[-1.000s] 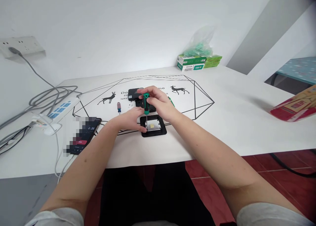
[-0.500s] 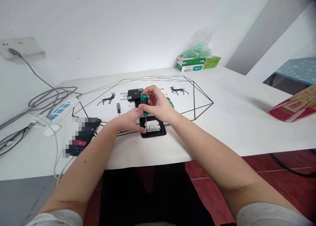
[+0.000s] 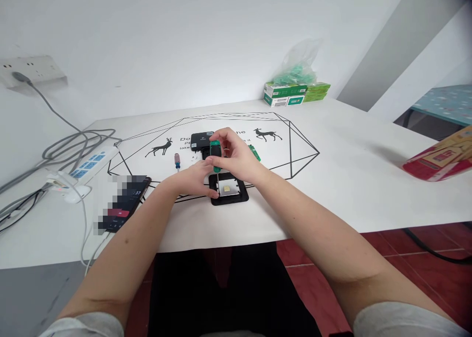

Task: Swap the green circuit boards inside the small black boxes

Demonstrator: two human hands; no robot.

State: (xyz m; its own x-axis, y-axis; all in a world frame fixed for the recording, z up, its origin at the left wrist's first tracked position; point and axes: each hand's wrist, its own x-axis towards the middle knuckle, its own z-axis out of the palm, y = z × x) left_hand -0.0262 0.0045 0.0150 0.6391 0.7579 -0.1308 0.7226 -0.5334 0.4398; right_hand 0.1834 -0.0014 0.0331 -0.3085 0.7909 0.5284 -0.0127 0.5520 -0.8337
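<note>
My right hand [image 3: 236, 155] is closed around the green and black handle of a screwdriver [image 3: 216, 156], which stands upright. Its shaft reaches down to the left side of a black frame [image 3: 241, 198] holding a silver plate [image 3: 232, 183] with a small yellowish square. At the frame's left edge rests my left hand [image 3: 195, 180], thumb on its corner and fingers near the screwdriver; whether they pinch the frame or shaft is unclear. Behind the hands lie a black box-like part [image 3: 200, 140] and a green circuit board [image 3: 254, 153].
A second screwdriver [image 3: 177, 161] lies left of the hands. Further left are a phone [image 3: 129, 204], a power strip [image 3: 90, 166] and grey cables. Green boxes [image 3: 285, 94] with a plastic bag stand at the back; a red and yellow package [image 3: 438, 160] is at right.
</note>
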